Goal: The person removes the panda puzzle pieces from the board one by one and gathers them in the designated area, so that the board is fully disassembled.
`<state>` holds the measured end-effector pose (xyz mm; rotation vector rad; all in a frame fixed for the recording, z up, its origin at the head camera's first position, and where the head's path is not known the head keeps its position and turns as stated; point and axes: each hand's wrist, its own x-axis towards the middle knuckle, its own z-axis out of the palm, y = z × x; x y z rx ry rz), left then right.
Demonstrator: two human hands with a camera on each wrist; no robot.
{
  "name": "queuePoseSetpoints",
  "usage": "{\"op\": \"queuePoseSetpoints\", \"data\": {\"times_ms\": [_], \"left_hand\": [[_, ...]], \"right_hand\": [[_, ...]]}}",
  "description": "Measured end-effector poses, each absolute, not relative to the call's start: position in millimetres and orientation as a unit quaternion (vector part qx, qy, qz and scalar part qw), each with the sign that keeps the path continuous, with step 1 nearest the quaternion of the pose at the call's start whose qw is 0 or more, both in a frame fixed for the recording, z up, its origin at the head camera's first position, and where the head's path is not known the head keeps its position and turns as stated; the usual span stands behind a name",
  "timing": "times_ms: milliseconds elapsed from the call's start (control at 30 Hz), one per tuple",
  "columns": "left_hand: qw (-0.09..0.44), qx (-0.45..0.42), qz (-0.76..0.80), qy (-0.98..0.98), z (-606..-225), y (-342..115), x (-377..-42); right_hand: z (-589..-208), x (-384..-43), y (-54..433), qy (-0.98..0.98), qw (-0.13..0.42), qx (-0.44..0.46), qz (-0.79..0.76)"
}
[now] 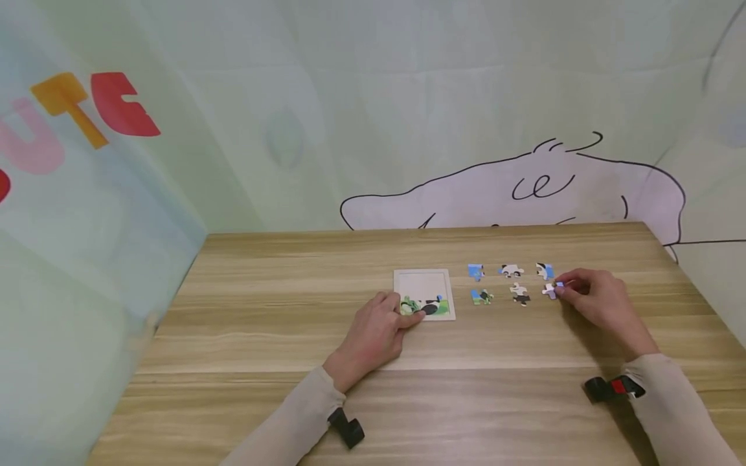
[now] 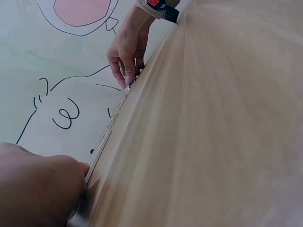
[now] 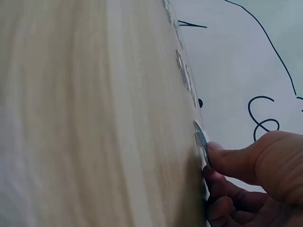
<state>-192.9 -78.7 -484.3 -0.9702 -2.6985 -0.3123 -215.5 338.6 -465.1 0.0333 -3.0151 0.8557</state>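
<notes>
A light puzzle frame [image 1: 424,270] lies on the table, with panda-and-green pieces [image 1: 434,305] along its lower part. My left hand [image 1: 373,330] holds the frame at its lower left corner, the fingers curled at the left edge and one digit stretched along the bottom. To the right, my right hand [image 1: 600,301] pinches a small purple and white puzzle piece [image 1: 550,290] between thumb and fingers. The right wrist view shows this puzzle piece [image 3: 202,141] tilted at the thumb tip, close to the tabletop. In the left wrist view the left fingertips are mostly hidden.
Between frame and right hand lie loose pieces in two rows: a blue one [image 1: 475,271], a white one [image 1: 511,270], a blue and black one [image 1: 544,270], a green and blue one [image 1: 481,297] and a black and white one [image 1: 520,294]. A printed cloth [image 1: 291,129] stands behind the table.
</notes>
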Motion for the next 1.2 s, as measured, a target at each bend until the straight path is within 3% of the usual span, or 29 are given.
{"op": "queuePoseSetpoints", "data": {"times_ms": [267,500,567,900,1200], "left_hand": [[0.125,-0.331,-0.112,-0.929,-487,-80,-194],[0.129,-0.335,-0.108,-0.927,-486,-80,-193],[0.133,-0.338,-0.107,-0.926,-486,-80,-194],[0.156,-0.345,-0.097,-0.920,-489,-83,-194],[0.194,-0.361,-0.092,-0.908,-491,-85,-195]], "right_hand": [[-461,-217,341,-0.964,-0.008,0.003,0.267],[-461,-201,292,-0.946,0.114,0.054,0.298],[-459,-196,268,-0.938,0.127,0.090,0.310],[-458,-210,160,-0.902,-0.026,0.185,0.390],[-473,-230,111,-0.909,-0.044,0.194,0.367]]}}
